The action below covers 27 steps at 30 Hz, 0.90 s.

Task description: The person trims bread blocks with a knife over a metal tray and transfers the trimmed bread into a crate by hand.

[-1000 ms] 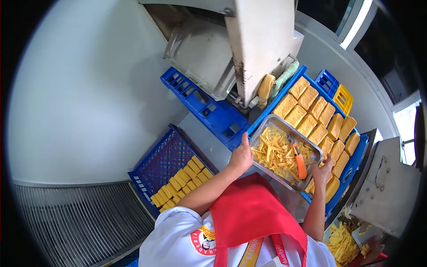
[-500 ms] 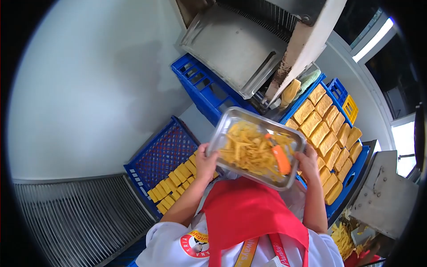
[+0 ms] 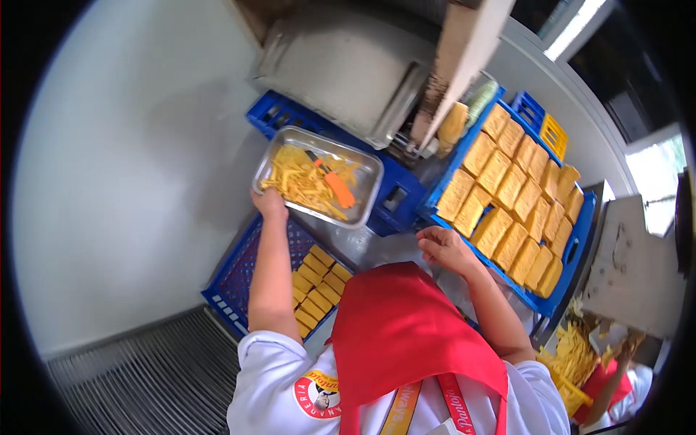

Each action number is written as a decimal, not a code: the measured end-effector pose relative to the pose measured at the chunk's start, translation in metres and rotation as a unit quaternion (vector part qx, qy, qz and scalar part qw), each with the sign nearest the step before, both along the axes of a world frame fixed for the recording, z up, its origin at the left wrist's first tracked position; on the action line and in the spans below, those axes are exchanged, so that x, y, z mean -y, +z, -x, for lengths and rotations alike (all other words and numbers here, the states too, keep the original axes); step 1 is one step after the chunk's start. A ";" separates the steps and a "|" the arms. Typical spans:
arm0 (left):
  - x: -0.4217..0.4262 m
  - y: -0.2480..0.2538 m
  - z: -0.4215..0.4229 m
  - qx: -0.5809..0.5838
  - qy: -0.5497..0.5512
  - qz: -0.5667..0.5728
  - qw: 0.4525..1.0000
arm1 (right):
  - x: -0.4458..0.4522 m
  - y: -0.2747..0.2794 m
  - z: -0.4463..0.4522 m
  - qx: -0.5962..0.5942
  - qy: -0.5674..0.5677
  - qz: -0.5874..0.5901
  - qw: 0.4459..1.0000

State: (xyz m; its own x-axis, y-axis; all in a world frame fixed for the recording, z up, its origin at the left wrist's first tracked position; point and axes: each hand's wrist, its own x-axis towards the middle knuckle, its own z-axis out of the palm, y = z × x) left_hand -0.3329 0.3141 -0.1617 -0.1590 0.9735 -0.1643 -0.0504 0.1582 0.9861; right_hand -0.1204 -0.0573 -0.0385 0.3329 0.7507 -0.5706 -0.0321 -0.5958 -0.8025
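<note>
My left hand (image 3: pixel 271 205) grips the near left edge of a metal tray (image 3: pixel 371 190), which is held out at the left over a blue crate. Loose yellow strips (image 3: pixel 293 177) lie in the tray with an orange, dark-ended tool (image 3: pixel 338 188) that looks like a scraper. My right hand (image 3: pixel 444 248) is off the tray, its fingers curled and pressed together with nothing visible in them. It is by the near left corner of a blue crate (image 3: pixel 433 204) filled with rows of golden bread loaves (image 3: pixel 511 199).
A lower blue crate (image 3: pixel 226 293) at left holds smaller yellow blocks (image 3: pixel 319 286). Behind the tray stands a machine with a metal chute (image 3: pixel 341 72) and an upright post (image 3: pixel 449 80). Ridged metal (image 3: pixel 152 377) lies lower left. Another person (image 3: pixel 616 391) is at lower right beside yellow strips (image 3: pixel 573 348).
The tray has moved left and away from my body, carried by my left hand. My right hand has let go of it and stays at the right.
</note>
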 end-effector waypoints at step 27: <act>0.310 0.079 -0.208 -0.358 -0.560 -0.323 0.674 | 0.181 -0.064 -0.065 0.325 -0.337 0.174 0.866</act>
